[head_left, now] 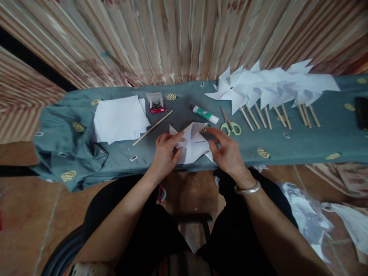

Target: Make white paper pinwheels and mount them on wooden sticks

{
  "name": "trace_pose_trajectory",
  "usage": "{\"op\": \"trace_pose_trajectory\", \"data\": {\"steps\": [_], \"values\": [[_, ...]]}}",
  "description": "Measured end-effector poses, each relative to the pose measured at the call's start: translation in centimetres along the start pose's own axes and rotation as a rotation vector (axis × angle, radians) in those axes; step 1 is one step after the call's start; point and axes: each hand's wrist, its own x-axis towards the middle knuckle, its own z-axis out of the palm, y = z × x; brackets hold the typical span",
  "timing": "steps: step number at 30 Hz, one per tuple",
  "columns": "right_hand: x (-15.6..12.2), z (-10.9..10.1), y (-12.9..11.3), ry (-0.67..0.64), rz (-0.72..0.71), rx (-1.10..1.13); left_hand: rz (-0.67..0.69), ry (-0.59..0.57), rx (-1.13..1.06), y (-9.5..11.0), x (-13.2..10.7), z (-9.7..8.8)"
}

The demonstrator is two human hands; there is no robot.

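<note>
A white folded paper pinwheel shape (192, 143) lies near the front edge of the table with the teal cloth (301, 143). My left hand (166, 153) pinches its left flaps with closed fingers. My right hand (227, 151) presses and grips its right side, the index finger stretched along the top flap. A wooden stick (152, 128) lies just left of the paper. A glue stick (205, 114) and green-handled scissors (230, 124) lie just behind my right hand.
A stack of white paper sheets (119, 119) lies at the left, with a small red box of pins (156, 103) behind it. Several finished white pinwheels on sticks (270, 90) line the back right. A dark object (361, 112) sits at the far right. Paper scraps (310, 218) lie on the floor.
</note>
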Motion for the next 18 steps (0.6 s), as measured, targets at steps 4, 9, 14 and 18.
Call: {"op": "trace_pose_trajectory", "data": {"steps": [4,9,14,18], "values": [[-0.7,-1.2,0.6,-0.078,-0.04,0.059,0.054,0.012,0.038,-0.4,-0.6,0.2],[-1.1,-1.1,1.3,-0.199,-0.054,0.161,0.029,0.004,0.047,-0.6,-0.4,-0.5],[-0.7,0.0,1.1,-0.18,-0.048,0.197,-0.05,0.087,-0.031,-0.8,0.1,-1.0],[0.0,0.3,0.9,-0.14,-0.03,0.268,-0.166,0.22,-0.289,-2.0,0.3,-0.9]]}}
